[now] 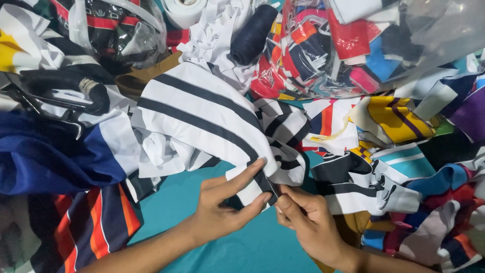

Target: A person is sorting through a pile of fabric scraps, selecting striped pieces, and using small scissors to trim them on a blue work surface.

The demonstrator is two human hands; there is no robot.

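The left hand [222, 202] pinches a corner of the white cloth with dark stripes [202, 114] between thumb and forefinger, the right hand [303, 217] just beside it seemingly nipping the same edge, with a dark thread spool [252, 33] and bagged scraps [353, 45] heaped well beyond both.

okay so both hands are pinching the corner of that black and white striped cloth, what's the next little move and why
Probably draw the two hands slightly apart to flatten the corner. The left hand and right hand both pinch one edge of the striped cloth, fingertips nearly touching, and the cloth behind them lies bunched and folded on the teal surface.
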